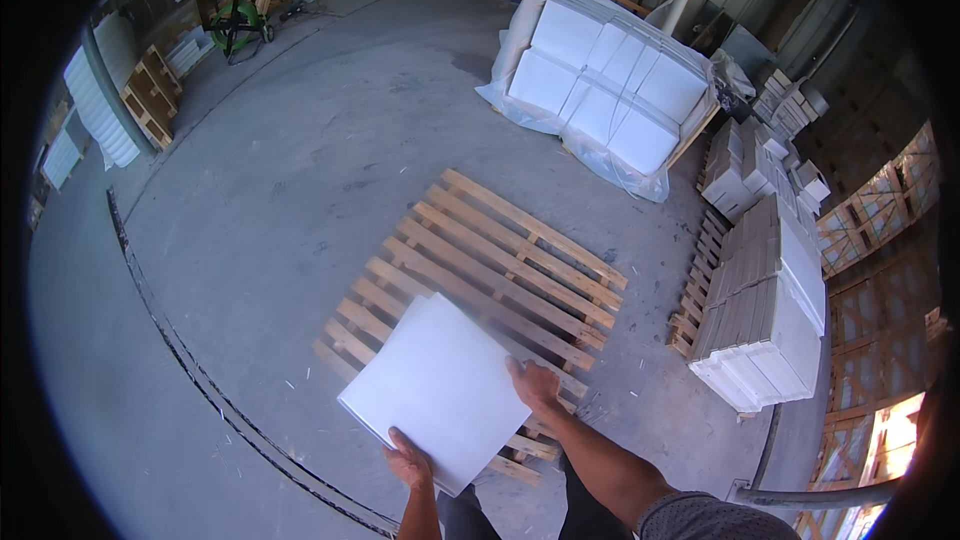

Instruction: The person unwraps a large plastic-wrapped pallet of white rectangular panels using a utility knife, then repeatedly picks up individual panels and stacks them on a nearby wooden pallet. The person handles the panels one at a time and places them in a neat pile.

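Note:
A white, nearly square flat panel point(440, 390), slightly bowed, hangs tilted in front of me over the near left part of a wooden pallet point(510, 275). Whether it is one sheet or a thin stack, I cannot tell. My left hand point(408, 458) grips its near left edge, thumb on top. On its right edge my right hand point(535, 382) is closed, fingers curled round the border. Beneath it, the slatted pallet lies flat on the concrete floor, its nearer slats partly hidden by the panel and my right arm.
Plastic-wrapped white stacks point(610, 70) stand at the far right. Nearer, strapped bundles of white flat pieces point(765, 310) rest beside another pallet point(697, 285). A dark floor groove point(190, 365) runs along the left. A green-wheeled cart point(237, 25) stands at the far left.

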Demonstrator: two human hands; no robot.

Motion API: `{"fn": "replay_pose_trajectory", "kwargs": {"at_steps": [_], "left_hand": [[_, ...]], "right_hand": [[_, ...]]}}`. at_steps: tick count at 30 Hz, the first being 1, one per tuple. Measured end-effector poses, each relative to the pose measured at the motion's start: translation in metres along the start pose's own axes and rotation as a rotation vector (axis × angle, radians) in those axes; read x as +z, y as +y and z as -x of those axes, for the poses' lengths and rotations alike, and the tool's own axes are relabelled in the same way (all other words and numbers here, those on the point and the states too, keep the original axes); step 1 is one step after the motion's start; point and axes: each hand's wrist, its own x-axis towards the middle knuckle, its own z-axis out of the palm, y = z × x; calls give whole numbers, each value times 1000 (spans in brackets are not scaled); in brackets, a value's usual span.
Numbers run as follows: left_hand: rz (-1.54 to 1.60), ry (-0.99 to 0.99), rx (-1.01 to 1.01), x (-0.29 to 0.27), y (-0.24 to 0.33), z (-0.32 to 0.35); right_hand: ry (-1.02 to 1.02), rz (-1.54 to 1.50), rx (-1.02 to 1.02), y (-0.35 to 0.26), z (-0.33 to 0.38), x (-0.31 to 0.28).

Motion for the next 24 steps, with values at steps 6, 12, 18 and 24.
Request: {"fn": "replay_pose_trajectory", "kwargs": {"at_steps": [6, 12, 18, 24], "left_hand": [[-217, -217, 105, -44, 2, -40], [373, -481, -170, -54, -17, -76], [424, -979, -18, -48, -15, -123], [383, -679, -645, -23, -42, -130]], "right_hand": [[150, -140, 50, 46, 91, 49], [47, -354, 272, 120, 62, 98], [-301, -1198, 704, 111, -11, 155], [-385, -1269, 694, 107, -17, 176]]}}
